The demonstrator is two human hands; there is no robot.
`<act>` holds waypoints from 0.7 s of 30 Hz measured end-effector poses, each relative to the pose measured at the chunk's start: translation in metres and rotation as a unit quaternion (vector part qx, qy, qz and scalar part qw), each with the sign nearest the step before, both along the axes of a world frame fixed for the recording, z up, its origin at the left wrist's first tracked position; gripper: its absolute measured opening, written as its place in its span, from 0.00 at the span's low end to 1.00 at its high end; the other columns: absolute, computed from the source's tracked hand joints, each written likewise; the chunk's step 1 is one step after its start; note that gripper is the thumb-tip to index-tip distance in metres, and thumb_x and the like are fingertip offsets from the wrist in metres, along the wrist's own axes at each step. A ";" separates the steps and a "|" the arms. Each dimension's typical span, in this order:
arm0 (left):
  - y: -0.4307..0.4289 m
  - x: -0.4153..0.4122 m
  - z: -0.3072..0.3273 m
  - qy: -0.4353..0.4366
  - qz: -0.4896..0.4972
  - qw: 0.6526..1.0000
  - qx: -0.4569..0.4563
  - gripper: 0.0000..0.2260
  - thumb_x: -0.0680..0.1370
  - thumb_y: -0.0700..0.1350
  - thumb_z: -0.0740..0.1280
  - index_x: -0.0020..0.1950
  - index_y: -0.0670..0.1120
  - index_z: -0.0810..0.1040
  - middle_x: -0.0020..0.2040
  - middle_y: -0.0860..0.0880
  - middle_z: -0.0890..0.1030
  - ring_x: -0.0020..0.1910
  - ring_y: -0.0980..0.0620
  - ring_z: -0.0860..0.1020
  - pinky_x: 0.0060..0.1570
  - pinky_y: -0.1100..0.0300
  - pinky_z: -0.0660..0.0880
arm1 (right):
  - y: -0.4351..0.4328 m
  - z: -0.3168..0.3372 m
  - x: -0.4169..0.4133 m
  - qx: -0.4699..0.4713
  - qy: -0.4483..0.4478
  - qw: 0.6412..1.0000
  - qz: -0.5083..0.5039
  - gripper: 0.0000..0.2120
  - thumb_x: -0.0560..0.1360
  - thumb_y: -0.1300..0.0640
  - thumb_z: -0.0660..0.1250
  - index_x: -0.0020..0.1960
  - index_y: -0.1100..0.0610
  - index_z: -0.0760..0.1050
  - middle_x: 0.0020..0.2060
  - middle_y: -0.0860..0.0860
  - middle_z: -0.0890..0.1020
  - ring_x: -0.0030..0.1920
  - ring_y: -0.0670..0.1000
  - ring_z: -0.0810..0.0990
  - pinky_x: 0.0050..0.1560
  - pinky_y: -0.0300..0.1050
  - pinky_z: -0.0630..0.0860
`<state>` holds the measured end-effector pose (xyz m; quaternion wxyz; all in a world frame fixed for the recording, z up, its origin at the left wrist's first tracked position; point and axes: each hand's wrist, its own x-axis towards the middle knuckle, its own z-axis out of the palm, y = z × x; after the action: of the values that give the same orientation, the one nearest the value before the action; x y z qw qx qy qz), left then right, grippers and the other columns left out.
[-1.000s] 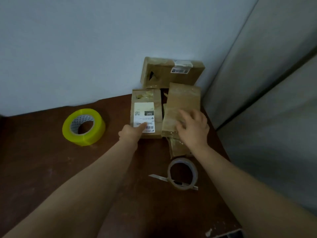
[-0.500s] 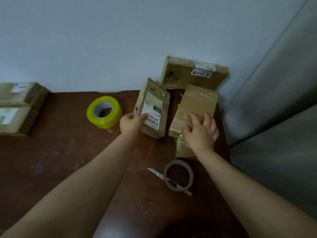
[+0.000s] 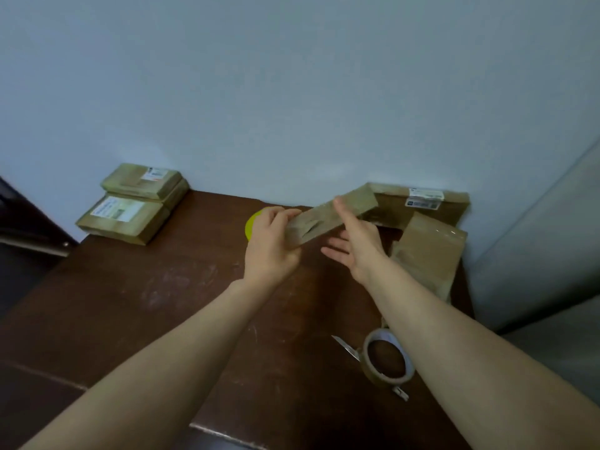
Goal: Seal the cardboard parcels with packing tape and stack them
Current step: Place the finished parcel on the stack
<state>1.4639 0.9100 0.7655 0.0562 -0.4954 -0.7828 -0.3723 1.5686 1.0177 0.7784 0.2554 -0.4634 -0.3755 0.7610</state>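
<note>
Your left hand (image 3: 271, 246) grips the lower, left end of one parcel (image 3: 328, 219), fingers curled over its top edge; the parcel is held off the table (image 3: 162, 303), tilted, its other end higher and pointing right toward the wall (image 3: 292, 92). Your right hand (image 3: 355, 245) is at the parcel's middle, fingers straight and spread; one finger lies up across the near face, the others hang below, apart from it.

Parcels, five counted: the held one; a stack (image 3: 136, 206) of two in the far left corner against the wall, labels up; a leaning parcel (image 3: 422, 206) propped on the wall at far right; a flat parcel (image 3: 428, 251) just in front of that. A paler edge under the flat parcel may be a sixth; cannot tell.

Tape rolls, two: a yellow roll (image 3: 251, 225), mostly hidden behind your left hand; a clear roll (image 3: 388, 358) near your right forearm. One cutter (image 3: 347, 347), touching the clear roll.
</note>
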 end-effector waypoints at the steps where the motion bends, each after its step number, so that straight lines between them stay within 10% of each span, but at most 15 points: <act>1: -0.007 0.000 0.002 0.038 -0.019 0.999 0.003 0.24 0.65 0.35 0.76 0.60 0.41 0.78 0.56 0.42 0.75 0.56 0.41 0.73 0.54 0.58 0.70 | -0.003 0.004 -0.005 -0.018 0.004 1.000 0.000 0.38 0.64 0.39 0.76 0.66 0.56 0.70 0.54 0.55 0.78 0.52 0.58 0.80 0.40 0.50 0.82; 7: -0.039 -0.010 0.007 0.195 -0.117 0.974 0.010 0.27 0.67 0.48 0.70 0.65 0.41 0.75 0.60 0.37 0.73 0.62 0.35 0.71 0.68 0.36 0.61 | -0.022 0.006 -0.015 -0.121 0.057 0.989 -0.056 0.21 0.70 0.61 0.74 0.61 0.60 0.74 0.48 0.60 0.83 0.42 0.58 0.84 0.29 0.46 0.79; 10: -0.052 -0.004 0.007 -0.097 -0.047 0.993 0.056 0.38 0.71 0.60 0.62 0.76 0.43 0.57 0.74 0.39 0.55 0.75 0.45 0.53 0.75 0.57 0.48 | -0.028 0.000 -0.005 -0.144 0.123 0.980 -0.070 0.18 0.70 0.65 0.70 0.60 0.62 0.75 0.49 0.60 0.83 0.46 0.59 0.83 0.34 0.50 0.80; 14: -0.049 -0.013 0.026 -0.591 0.006 0.802 0.082 0.24 0.75 0.51 0.70 0.67 0.47 0.68 0.71 0.41 0.69 0.65 0.45 0.74 0.63 0.47 0.73 | -0.035 -0.008 0.004 -0.165 0.187 0.966 -0.068 0.21 0.65 0.67 0.64 0.57 0.58 0.73 0.52 0.58 0.80 0.53 0.59 0.80 0.47 0.57 0.78; 21: -0.062 -0.025 0.015 -0.542 -0.069 0.835 0.063 0.23 0.64 0.29 0.76 0.55 0.46 0.79 0.49 0.49 0.84 0.49 0.52 0.82 0.47 0.57 0.80 | -0.041 -0.013 0.019 -0.156 0.196 0.958 -0.142 0.30 0.64 0.63 0.61 0.67 0.59 0.68 0.60 0.59 0.76 0.59 0.60 0.76 0.65 0.58 0.71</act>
<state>1.4391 0.8476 0.7803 -0.3722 -0.2625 -0.6266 -0.6324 1.5878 0.9764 0.7651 0.3542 -0.3874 -0.1251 0.8419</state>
